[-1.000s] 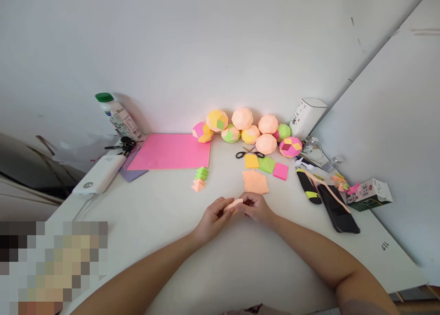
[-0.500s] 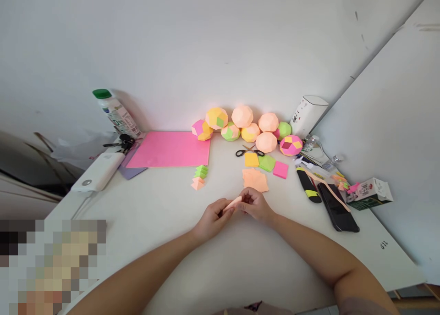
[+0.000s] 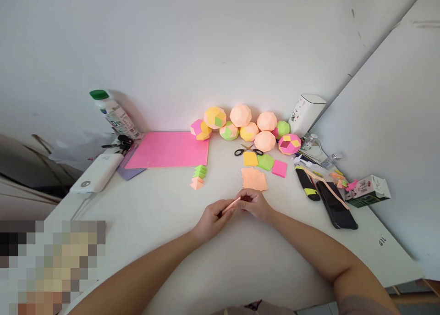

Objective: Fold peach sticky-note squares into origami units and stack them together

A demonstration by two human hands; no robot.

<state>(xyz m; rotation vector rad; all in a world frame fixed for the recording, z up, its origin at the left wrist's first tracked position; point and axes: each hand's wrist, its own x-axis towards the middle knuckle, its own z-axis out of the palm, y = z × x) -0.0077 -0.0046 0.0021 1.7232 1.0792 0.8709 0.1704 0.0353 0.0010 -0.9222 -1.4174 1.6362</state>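
Peach paper (image 3: 231, 205) (slim, straight-edged) pinched in both hands (image 3: 210, 218) (image 3: 256, 205).

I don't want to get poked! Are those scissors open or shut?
Open: the scissors have their blades crossed in an X and black handles spread apart.

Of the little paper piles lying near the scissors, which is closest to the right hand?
The flat peach pile, just beyond the right hand; the yellow pile, green pile and pink pile lie farther back.
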